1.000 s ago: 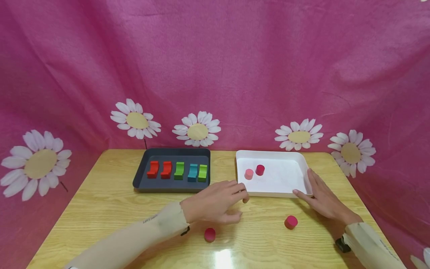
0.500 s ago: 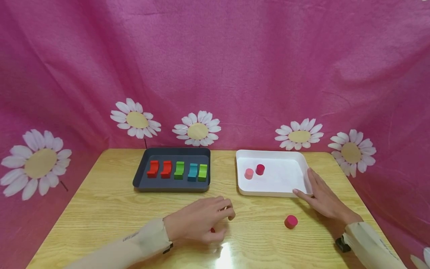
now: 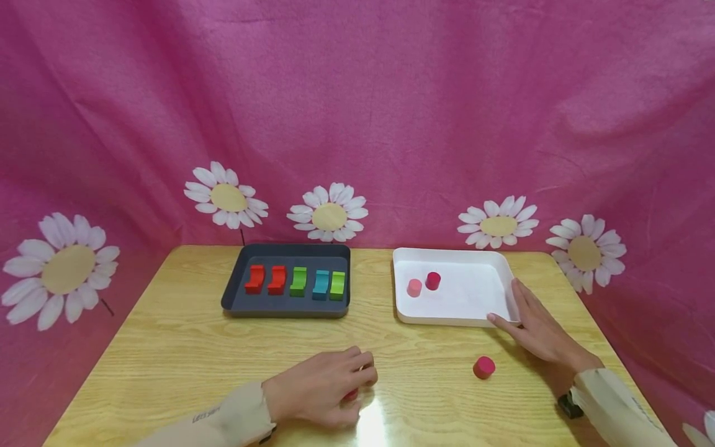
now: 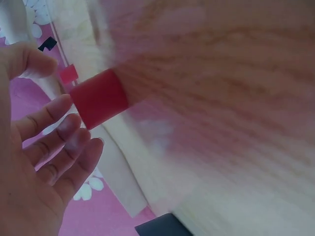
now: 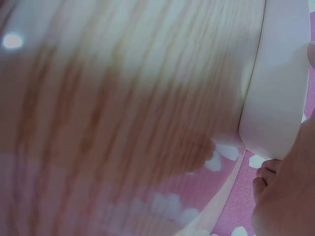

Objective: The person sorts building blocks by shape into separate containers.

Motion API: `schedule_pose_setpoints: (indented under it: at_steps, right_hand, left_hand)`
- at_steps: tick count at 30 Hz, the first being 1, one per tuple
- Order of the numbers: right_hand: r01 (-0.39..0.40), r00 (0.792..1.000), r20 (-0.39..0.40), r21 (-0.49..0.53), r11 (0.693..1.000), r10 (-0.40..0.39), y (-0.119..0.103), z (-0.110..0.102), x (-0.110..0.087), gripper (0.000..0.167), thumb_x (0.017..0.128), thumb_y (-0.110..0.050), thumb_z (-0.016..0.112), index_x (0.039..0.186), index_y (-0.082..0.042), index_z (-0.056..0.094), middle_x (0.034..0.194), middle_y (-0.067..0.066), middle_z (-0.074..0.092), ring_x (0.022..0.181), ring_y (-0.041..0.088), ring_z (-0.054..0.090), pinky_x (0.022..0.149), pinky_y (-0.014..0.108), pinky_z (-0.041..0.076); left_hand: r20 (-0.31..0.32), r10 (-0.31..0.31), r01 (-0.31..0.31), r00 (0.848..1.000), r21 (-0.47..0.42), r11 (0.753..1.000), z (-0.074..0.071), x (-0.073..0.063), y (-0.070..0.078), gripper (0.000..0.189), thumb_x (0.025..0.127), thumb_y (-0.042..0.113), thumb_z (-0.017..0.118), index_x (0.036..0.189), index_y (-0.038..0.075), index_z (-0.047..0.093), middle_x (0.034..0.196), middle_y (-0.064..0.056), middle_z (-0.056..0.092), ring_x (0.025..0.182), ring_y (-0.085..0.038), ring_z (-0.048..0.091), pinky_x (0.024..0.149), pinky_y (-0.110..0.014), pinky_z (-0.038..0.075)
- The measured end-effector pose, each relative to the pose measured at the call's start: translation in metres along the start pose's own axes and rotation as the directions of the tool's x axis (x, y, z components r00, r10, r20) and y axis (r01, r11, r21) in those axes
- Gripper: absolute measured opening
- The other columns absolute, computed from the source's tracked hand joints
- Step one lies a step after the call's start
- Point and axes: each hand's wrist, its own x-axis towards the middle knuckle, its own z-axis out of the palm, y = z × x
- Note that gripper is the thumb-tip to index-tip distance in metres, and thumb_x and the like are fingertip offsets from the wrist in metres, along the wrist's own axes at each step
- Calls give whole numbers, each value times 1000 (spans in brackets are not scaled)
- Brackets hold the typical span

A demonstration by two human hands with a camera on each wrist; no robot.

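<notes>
My left hand (image 3: 324, 386) is low over the near middle of the table, around a red cylinder block (image 3: 350, 395) that its fingers partly hide. In the left wrist view this block (image 4: 100, 98) is at the fingertips, with the thumb apart from it. My right hand (image 3: 544, 332) holds the near right corner of a white tray (image 3: 447, 321), thumb on the front rim and fingers along the right side. Inside that tray stand a pink cylinder (image 3: 414, 288) and a dark red cylinder (image 3: 432, 281). Another red cylinder (image 3: 484, 367) stands between my hands, before the tray.
A dark grey tray (image 3: 285, 313) at the back left holds a row of curved blocks: two red (image 3: 255, 280), two green (image 3: 298, 282) and one blue (image 3: 321, 284). A pink curtain (image 3: 357, 124) with daisies hangs behind the wooden table (image 3: 173, 347).
My left hand has moved left and toward me, from beside the white tray down to the red cylinder on the table. The right hand stays at the tray corner.
</notes>
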Motion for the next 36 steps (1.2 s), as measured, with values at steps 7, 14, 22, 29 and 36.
schedule_pose_setpoints:
  at_steps: [7,14,22,29,36]
  right_hand:
    - [-13,1000,2,-6,1000,13,0,2,0,115,103,-64,58,170,-5,-14,175,33,-2,158,59,6,118,83,14]
    - [-8,1000,0,7,1000,8,-1,2,-2,114,103,-63,59,170,-4,-12,175,32,-2,159,58,6,118,83,14]
    - [-2,1000,0,12,1000,2,-1,2,-3,113,104,-62,59,170,-4,-13,176,32,-3,159,57,5,118,83,14]
    - [-10,1000,1,4,1000,10,-1,2,-1,115,103,-64,59,169,-4,-14,175,32,-3,158,58,6,118,83,14]
    - [-25,1000,4,-3,1000,25,-1,2,0,117,102,-66,59,169,-4,-13,175,33,-3,157,59,6,118,84,13]
  left_hand:
    - [10,-14,14,1000,-38,999,6,-4,0,31,100,32,62,130,25,64,120,9,53,103,-5,49,83,-16,45]
    - [-13,-14,13,1000,-49,999,9,-6,0,24,99,24,63,123,25,64,118,9,52,101,-5,48,82,-15,45]
    - [-27,-8,6,1000,-44,999,9,-7,1,17,104,25,60,120,25,67,111,11,53,97,-5,49,83,-15,46]
    - [-7,-20,19,1000,-33,999,6,-8,0,26,103,27,62,128,26,67,116,10,55,102,-5,51,89,-16,49]
    - [-37,-6,7,999,32,999,7,-8,-1,25,100,22,65,125,25,66,114,9,53,101,-7,50,85,-15,47]
